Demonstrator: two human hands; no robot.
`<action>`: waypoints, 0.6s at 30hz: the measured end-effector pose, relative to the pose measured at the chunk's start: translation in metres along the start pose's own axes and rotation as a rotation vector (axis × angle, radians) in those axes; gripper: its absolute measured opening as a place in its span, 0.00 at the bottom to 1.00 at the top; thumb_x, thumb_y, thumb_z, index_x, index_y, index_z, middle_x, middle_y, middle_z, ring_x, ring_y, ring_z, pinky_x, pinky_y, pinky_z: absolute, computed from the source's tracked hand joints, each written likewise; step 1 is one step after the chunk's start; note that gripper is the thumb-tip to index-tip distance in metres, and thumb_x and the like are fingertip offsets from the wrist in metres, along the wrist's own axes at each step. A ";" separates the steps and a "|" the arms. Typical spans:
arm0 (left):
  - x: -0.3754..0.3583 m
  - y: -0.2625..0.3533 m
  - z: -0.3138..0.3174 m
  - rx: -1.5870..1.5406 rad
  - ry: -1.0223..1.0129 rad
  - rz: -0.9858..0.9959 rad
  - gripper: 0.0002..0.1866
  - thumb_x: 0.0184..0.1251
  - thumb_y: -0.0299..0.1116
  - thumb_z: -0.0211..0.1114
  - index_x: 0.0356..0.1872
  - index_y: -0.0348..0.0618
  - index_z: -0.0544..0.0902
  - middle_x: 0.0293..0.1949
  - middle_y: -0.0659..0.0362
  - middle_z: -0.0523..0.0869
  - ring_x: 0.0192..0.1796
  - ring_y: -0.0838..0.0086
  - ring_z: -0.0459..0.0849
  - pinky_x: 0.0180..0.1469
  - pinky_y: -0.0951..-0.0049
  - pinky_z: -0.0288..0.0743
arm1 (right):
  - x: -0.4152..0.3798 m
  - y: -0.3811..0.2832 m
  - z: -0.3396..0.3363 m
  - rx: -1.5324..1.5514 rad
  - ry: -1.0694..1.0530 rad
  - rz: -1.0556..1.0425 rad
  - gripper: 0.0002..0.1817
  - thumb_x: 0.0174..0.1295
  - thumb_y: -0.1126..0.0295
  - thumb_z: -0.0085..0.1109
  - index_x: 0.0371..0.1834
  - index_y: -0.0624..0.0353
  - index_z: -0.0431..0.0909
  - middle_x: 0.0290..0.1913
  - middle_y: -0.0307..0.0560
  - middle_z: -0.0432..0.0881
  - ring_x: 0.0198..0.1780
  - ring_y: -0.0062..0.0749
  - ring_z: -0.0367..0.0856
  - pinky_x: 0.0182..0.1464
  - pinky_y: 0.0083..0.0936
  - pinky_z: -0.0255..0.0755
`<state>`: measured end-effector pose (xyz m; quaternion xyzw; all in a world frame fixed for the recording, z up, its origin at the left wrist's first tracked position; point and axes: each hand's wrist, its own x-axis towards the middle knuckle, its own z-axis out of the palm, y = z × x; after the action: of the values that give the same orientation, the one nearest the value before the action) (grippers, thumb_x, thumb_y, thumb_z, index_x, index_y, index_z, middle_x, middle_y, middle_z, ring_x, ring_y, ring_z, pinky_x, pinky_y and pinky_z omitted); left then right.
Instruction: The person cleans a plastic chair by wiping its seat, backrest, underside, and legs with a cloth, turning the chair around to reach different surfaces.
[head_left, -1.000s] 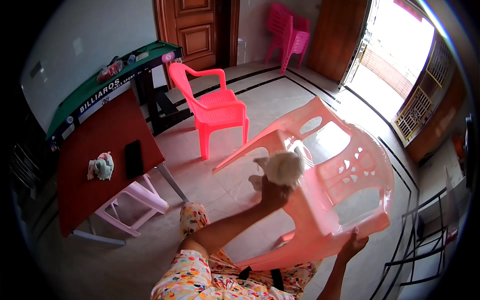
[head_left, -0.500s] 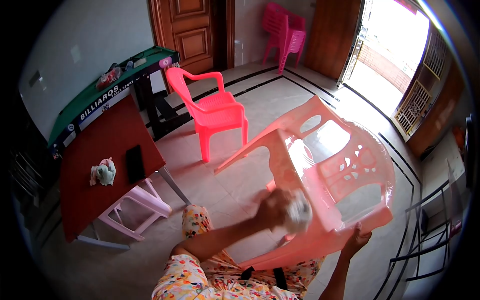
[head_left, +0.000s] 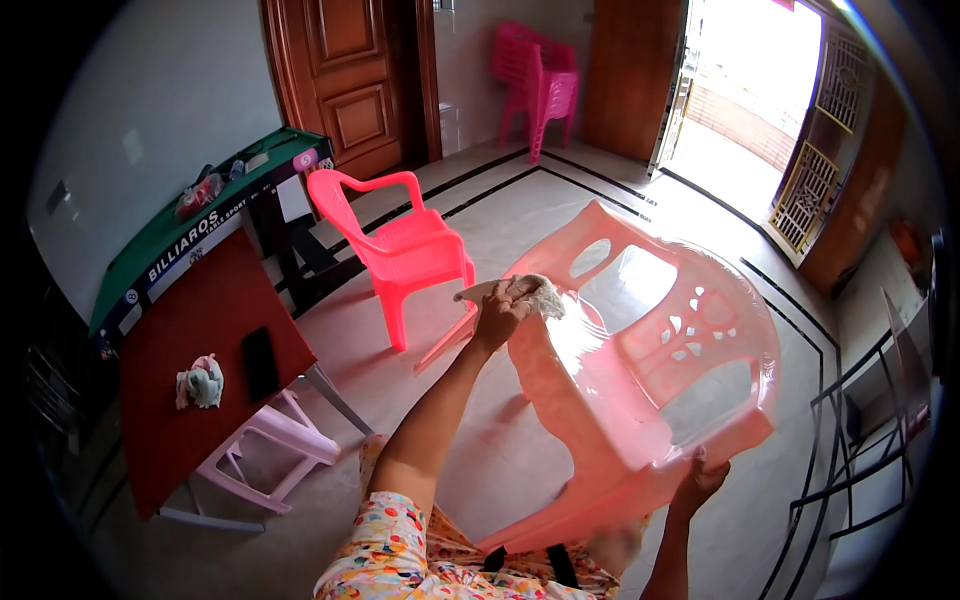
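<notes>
A pale pink plastic armchair (head_left: 610, 390) stands tilted in front of me, its glossy backrest to the right. My left hand (head_left: 507, 308) is closed on a light-coloured cloth (head_left: 541, 293) and presses it against the chair's far left corner, by the arm. With my right hand (head_left: 703, 482) I grip the near armrest close to the backrest, fingers wrapped under its edge. To the left lies a second crumpled cloth (head_left: 201, 383) on the red-brown table (head_left: 200, 320), beside a black phone-like slab (head_left: 259, 363).
Just beyond stands a bright pink chair (head_left: 400, 245). A pink stool (head_left: 275, 450) sits under the table. Behind it is a small billiards table (head_left: 150, 225). Stacked magenta chairs (head_left: 537, 85) stand at the back wall, and a black metal frame (head_left: 860, 460) at right.
My left hand with the cloth has moved forward and left, from the near side of the seat to the chair's far left corner. My right hand keeps its hold.
</notes>
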<state>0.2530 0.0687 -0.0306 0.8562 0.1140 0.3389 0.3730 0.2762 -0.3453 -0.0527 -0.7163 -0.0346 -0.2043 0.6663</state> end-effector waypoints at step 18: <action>-0.092 0.086 0.024 0.282 0.251 0.103 0.19 0.55 0.38 0.62 0.48 0.44 0.75 0.44 0.53 0.74 0.47 0.57 0.72 0.50 0.57 0.64 | 0.005 0.007 -0.003 -0.055 0.023 0.014 0.19 0.58 0.65 0.59 0.44 0.67 0.65 0.39 0.48 0.72 0.39 0.33 0.72 0.44 0.27 0.71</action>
<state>0.1957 -0.0461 -0.0262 0.8556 0.1619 0.4425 0.2142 0.2825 -0.3500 -0.0573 -0.7323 -0.0163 -0.2086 0.6480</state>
